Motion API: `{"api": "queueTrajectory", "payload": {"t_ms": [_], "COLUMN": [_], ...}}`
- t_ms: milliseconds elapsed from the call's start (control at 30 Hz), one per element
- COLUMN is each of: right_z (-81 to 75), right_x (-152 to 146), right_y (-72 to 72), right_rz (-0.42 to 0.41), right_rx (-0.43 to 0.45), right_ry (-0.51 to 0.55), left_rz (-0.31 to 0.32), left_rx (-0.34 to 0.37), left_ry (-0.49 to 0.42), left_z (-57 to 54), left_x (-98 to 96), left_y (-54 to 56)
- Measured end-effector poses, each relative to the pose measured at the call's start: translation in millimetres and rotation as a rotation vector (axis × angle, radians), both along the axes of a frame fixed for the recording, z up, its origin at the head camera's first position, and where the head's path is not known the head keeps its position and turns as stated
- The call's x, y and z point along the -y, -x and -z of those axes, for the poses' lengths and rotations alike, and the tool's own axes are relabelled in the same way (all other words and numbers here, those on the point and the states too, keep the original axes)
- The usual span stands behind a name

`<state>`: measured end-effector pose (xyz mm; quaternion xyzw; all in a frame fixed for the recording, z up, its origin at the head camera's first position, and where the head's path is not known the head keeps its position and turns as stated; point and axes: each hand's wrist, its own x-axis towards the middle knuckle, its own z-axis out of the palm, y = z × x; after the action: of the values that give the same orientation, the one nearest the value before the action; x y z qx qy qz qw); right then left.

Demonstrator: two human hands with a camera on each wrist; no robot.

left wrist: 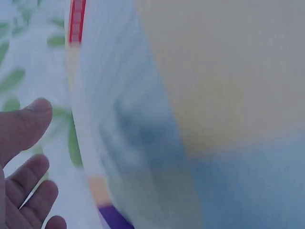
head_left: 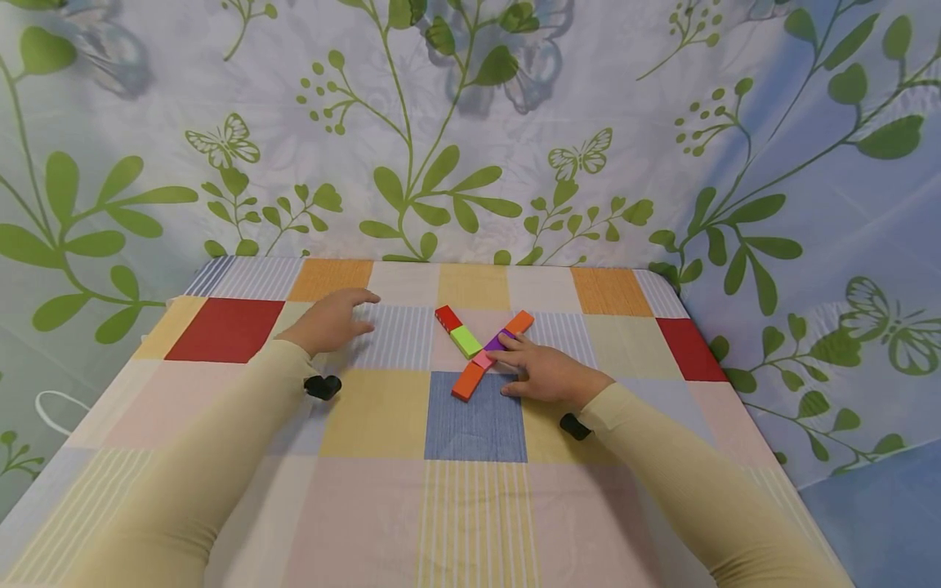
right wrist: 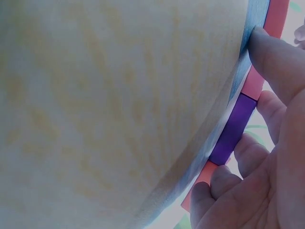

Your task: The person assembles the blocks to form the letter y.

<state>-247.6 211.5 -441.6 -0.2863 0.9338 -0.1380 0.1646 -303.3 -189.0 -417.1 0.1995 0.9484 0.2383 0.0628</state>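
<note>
Several small coloured blocks lie on the cloth in a branching, Y-like shape. A red block (head_left: 447, 318) and a lime green block (head_left: 465, 341) make the upper left arm; an orange block (head_left: 519, 322) and a purple block (head_left: 500, 340) make the upper right one. A pink block (head_left: 482, 360) sits where they meet, above a lower orange block (head_left: 467, 381). My right hand (head_left: 547, 371) touches the purple block with extended fingers, its thumb spread toward the lower orange block. Left of the blocks, my left hand (head_left: 332, 320) holds nothing, fingers pointing right.
A patchwork cloth (head_left: 375, 514) covers the table. Behind it hangs a leaf-patterned curtain (head_left: 294, 147), which also runs down the right side. A white cable (head_left: 55, 415) loops beside the table's left edge. Both wrists carry black straps (head_left: 323, 387).
</note>
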Motion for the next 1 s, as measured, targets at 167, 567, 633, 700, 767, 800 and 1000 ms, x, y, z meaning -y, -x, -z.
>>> {"api": "queueTrajectory", "payload": {"t_ms": [167, 567, 633, 700, 767, 800, 1000], "right_z": [0.0, -2.9, -4.2, -5.2, -5.6, -5.5, -4.8], "right_x": [0, 0, 0, 1, 1, 1, 1], "right_y": [-0.3, -2.7, -3.4, -3.7, -3.7, -3.7, -4.3], "right_rz": [0.003, 0.005, 0.003, 0.003, 0.005, 0.004, 0.01], "right_rx": [-0.003, 0.003, 0.001, 0.002, 0.006, 0.004, 0.007], "right_ry": [-0.006, -0.005, -0.005, -0.003, -0.002, -0.002, 0.003], "left_rz": [-0.092, -0.118, -0.118, -0.116, -0.116, -0.117, -0.116], "left_rx": [0.027, 0.065, 0.066, 0.069, 0.074, 0.077, 0.109], "left_ry": [0.029, 0.034, 0.046, 0.048, 0.047, 0.047, 0.028], "left_z": [4.0, 22.6, 22.5, 21.5, 19.9, 19.2, 17.6], "left_x": [31.7, 60.0, 60.2, 59.9, 59.5, 59.4, 59.3], "left_y": [13.0, 24.3, 24.0, 23.5, 22.9, 22.6, 22.7]}}
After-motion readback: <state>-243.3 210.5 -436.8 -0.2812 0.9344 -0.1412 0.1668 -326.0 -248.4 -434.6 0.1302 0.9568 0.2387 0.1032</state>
